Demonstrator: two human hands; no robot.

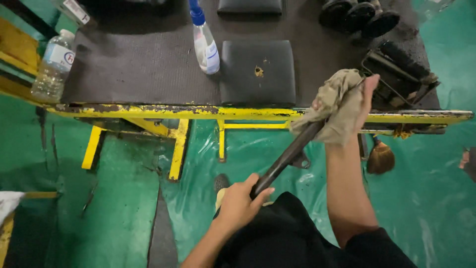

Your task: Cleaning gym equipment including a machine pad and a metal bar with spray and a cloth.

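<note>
A: What does the left hand hold?

B: It is clenched round the near end of a long, dark, dull metal bar, which slants up toward the chipped yellow-painted steel bench frame.

A: And the right hand?

B: It grasps a crumpled, khaki, soft cloth rag bunched over the bar's far end, just in front of the frame's front rail. A small lug seems to jut from the bar's underside, though it is too blurred to be sure.

A: What lies beyond the frame?

B: A ribbed black rubber mat tops it. On the mat lie a square black padded cushion with a torn spot showing yellow foam, and a clear plastic spray bottle with a blue nozzle, just left of the cushion. A clear crinkled plastic water bottle stands at the frame's left end.

A: Below the frame?

B: Glossy, wrinkled green plastic sheeting.
</note>
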